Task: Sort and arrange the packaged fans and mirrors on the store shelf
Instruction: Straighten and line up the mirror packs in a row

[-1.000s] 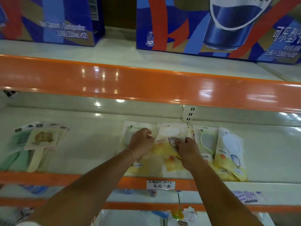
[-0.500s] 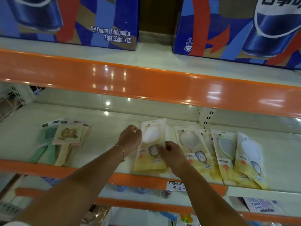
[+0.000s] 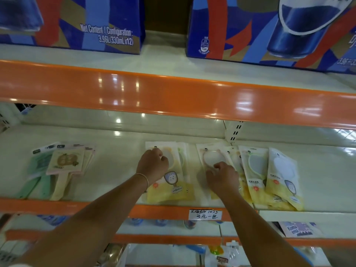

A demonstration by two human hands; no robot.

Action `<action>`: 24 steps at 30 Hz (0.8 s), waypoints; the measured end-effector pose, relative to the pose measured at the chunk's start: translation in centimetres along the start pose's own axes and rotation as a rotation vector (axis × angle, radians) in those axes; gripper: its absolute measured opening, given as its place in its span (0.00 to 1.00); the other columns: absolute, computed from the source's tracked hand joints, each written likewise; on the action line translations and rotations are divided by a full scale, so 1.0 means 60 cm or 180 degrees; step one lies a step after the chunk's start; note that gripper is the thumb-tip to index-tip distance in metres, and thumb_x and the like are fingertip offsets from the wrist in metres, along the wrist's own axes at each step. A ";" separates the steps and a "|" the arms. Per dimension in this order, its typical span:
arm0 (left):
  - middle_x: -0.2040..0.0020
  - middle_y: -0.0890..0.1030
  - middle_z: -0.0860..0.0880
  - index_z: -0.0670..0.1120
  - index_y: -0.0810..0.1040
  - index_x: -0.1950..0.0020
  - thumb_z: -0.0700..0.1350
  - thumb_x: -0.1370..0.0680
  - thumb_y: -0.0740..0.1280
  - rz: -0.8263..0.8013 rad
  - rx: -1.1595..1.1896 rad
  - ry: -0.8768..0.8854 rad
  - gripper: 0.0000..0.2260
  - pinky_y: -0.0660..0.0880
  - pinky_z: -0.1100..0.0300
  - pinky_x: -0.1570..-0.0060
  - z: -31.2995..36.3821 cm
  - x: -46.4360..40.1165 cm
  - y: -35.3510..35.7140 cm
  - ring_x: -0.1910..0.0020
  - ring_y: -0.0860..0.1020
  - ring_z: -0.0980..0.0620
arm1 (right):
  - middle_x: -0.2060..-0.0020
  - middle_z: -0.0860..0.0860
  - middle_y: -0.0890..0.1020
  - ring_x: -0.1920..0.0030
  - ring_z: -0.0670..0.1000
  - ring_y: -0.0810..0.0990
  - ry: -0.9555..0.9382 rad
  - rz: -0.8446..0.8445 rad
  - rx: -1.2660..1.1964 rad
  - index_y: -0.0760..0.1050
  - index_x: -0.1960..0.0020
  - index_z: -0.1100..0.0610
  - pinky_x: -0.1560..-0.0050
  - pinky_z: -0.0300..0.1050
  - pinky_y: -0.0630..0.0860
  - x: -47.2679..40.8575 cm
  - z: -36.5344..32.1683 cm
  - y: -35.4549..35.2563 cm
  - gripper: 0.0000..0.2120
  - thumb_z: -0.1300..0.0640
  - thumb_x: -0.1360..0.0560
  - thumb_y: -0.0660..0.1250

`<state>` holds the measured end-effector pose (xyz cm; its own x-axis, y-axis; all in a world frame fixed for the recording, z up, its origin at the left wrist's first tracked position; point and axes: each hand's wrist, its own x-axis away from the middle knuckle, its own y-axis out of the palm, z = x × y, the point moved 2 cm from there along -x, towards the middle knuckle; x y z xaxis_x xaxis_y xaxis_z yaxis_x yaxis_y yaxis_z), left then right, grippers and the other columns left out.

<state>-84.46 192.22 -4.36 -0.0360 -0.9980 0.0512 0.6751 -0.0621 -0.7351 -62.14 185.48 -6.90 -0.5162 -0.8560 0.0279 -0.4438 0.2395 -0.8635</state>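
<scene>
Several packaged mirrors lie flat on the white shelf (image 3: 119, 151). My left hand (image 3: 152, 167) lies with curled fingers on the yellow-bottomed mirror package (image 3: 170, 186), holding its upper left part on a small stack. My right hand (image 3: 221, 177) is on the neighbouring pink-rimmed mirror package (image 3: 209, 156) and pinches it with curled fingers. More mirror packages overlap to the right, a green-rimmed one (image 3: 255, 170) and a white one (image 3: 283, 173). A fanned pile of packaged fans (image 3: 64, 162) lies at the shelf's left, apart from both hands.
An orange shelf lip (image 3: 173, 93) overhangs the working shelf. Blue drink cartons (image 3: 86, 24) stand on the shelf above. A handwritten price tag (image 3: 205, 214) hangs on the front orange rail. Lower shelves hold other goods. Bare shelf lies between the fans and mirrors.
The yellow-bottomed package, held up by both hands before, now lies flat on the left stack. My right hand has let go of it and moved right onto the pink-rimmed package.
</scene>
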 end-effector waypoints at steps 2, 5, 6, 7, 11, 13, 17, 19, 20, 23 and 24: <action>0.50 0.76 0.48 0.44 0.77 0.48 0.42 0.24 0.60 0.0076 -0.0040 0.0170 0.09 0.72 0.58 0.52 0.015 -0.001 0.007 0.51 0.75 0.49 | 0.42 0.55 0.77 0.41 0.59 0.73 0.0144 0.0049 0.0220 0.72 0.36 0.53 0.42 0.51 0.72 -0.012 0.017 -0.012 0.25 0.43 0.29 0.67; 0.50 0.76 0.49 0.44 0.77 0.47 0.42 0.23 0.61 0.0059 0.0011 0.0417 0.08 0.69 0.61 0.52 0.040 0.000 0.024 0.50 0.74 0.51 | 0.40 0.57 0.74 0.39 0.60 0.70 0.0237 -0.0082 0.0310 0.69 0.34 0.54 0.39 0.54 0.70 -0.023 0.033 -0.025 0.31 0.40 0.31 0.69; 0.49 0.76 0.49 0.44 0.77 0.46 0.42 0.23 0.61 0.0027 0.0048 0.0469 0.09 0.69 0.61 0.52 0.048 0.000 0.030 0.50 0.74 0.52 | 0.40 0.57 0.74 0.39 0.61 0.70 0.0211 -0.0091 0.0345 0.68 0.34 0.55 0.39 0.54 0.69 -0.024 0.036 -0.028 0.32 0.40 0.32 0.70; 0.48 0.76 0.49 0.44 0.77 0.45 0.42 0.23 0.61 -0.0031 0.0091 0.0493 0.09 0.69 0.62 0.51 0.056 0.000 0.038 0.51 0.74 0.52 | 0.41 0.57 0.74 0.39 0.61 0.70 0.0192 -0.0085 0.0340 0.68 0.35 0.55 0.39 0.54 0.69 -0.026 0.038 -0.030 0.32 0.40 0.32 0.71; 0.45 0.77 0.48 0.44 0.77 0.42 0.43 0.23 0.62 -0.0271 0.0270 0.0548 0.12 0.73 0.60 0.47 0.092 0.008 0.067 0.48 0.76 0.51 | 0.42 0.56 0.73 0.39 0.60 0.70 0.0139 -0.0136 0.0366 0.68 0.36 0.54 0.40 0.54 0.70 -0.030 0.039 -0.032 0.36 0.38 0.37 0.73; 0.44 0.78 0.49 0.45 0.77 0.40 0.44 0.23 0.61 -0.0509 0.0400 0.0413 0.13 0.74 0.59 0.48 0.103 0.012 0.084 0.47 0.77 0.51 | 0.43 0.56 0.73 0.41 0.59 0.71 0.0098 -0.0180 0.0474 0.67 0.35 0.54 0.42 0.51 0.71 -0.035 0.041 -0.032 0.40 0.36 0.41 0.74; 0.46 0.79 0.49 0.49 0.75 0.37 0.48 0.28 0.62 -0.1059 0.0842 -0.0205 0.19 0.79 0.51 0.46 0.116 0.020 0.118 0.51 0.81 0.49 | 0.41 0.57 0.71 0.54 0.53 0.73 0.0164 -0.0446 -0.0160 0.65 0.32 0.55 0.53 0.43 0.74 -0.045 0.049 -0.042 0.42 0.45 0.40 0.80; 0.49 0.79 0.47 0.47 0.73 0.36 0.45 0.26 0.63 -0.1258 0.1051 -0.0402 0.18 0.81 0.49 0.49 0.122 0.026 0.132 0.56 0.81 0.49 | 0.43 0.56 0.76 0.54 0.53 0.78 0.0130 -0.0524 -0.0452 0.67 0.33 0.54 0.55 0.45 0.79 -0.050 0.056 -0.048 0.41 0.50 0.40 0.81; 0.48 0.79 0.46 0.47 0.73 0.35 0.44 0.26 0.63 -0.1329 0.1006 -0.0401 0.19 0.80 0.49 0.48 0.126 0.028 0.137 0.55 0.81 0.49 | 0.44 0.55 0.78 0.54 0.53 0.80 0.0136 -0.0579 -0.0632 0.68 0.34 0.54 0.58 0.47 0.81 -0.052 0.061 -0.049 0.38 0.52 0.40 0.81; 0.42 0.77 0.47 0.48 0.71 0.33 0.46 0.27 0.62 -0.1353 0.0658 -0.0235 0.22 0.78 0.50 0.46 0.128 0.029 0.146 0.48 0.80 0.47 | 0.44 0.52 0.77 0.55 0.52 0.80 0.0196 -0.0762 -0.1129 0.71 0.34 0.54 0.70 0.39 0.77 -0.053 0.073 -0.055 0.32 0.58 0.35 0.78; 0.41 0.76 0.47 0.48 0.71 0.33 0.46 0.27 0.61 -0.1330 0.0592 -0.0212 0.21 0.78 0.51 0.45 0.128 0.029 0.147 0.48 0.79 0.47 | 0.45 0.51 0.76 0.54 0.51 0.79 0.0150 -0.0775 -0.1186 0.71 0.34 0.54 0.71 0.38 0.75 -0.053 0.075 -0.056 0.32 0.58 0.35 0.78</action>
<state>-72.92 189.98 -5.60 -0.2898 -0.8847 0.3652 0.7337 -0.4504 -0.5087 -55.71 185.32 -6.34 -0.3931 -0.8881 0.2383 -0.7856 0.1897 -0.5889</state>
